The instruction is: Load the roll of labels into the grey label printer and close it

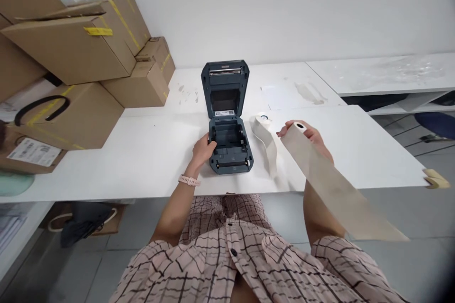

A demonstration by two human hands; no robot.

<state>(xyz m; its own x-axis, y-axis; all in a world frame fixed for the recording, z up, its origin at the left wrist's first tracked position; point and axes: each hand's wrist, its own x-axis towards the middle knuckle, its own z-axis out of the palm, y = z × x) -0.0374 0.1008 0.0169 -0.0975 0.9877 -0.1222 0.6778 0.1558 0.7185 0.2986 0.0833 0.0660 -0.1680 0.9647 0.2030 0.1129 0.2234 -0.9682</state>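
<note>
A dark label printer [231, 155] stands on the white table with its lid [225, 87] raised and its roll bay bare. My left hand [203, 150] grips the printer's left side, thumb over the edge, other fingers partly hidden. Off to the right, my right hand [316, 141] is closed around a paper roll [296, 129] with a dark core hole. From that roll a long loose strip [341, 194] trails down over my forearm past the table edge. Between printer and right hand lies another label roll [263, 118], its strip [270, 151] curling toward the front edge.
Cardboard boxes [71, 47] are piled on the left, one with a black curved strap [42, 104]. A pale sheet [277, 97] lies behind the rolls. Yellowish padding [436, 178] covers the table's right front corner. Clear plastic [415, 68] lies on the far right table.
</note>
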